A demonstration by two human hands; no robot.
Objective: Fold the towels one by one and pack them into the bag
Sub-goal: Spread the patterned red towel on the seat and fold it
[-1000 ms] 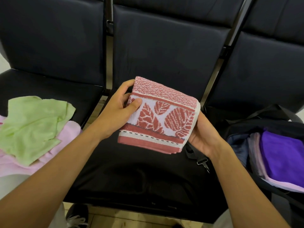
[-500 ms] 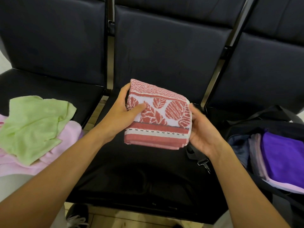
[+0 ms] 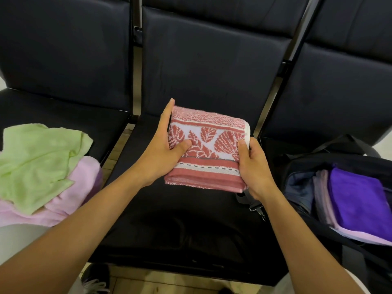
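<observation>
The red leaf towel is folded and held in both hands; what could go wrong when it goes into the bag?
The red leaf towel is held only at its sides by the left hand and right hand, so its layers may unfold. The bag already holds a purple towel, leaving little room.

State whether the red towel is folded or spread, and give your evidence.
Folded: the red towel is a compact, thick rectangle with stacked layers along its near edge, held between both hands.
</observation>
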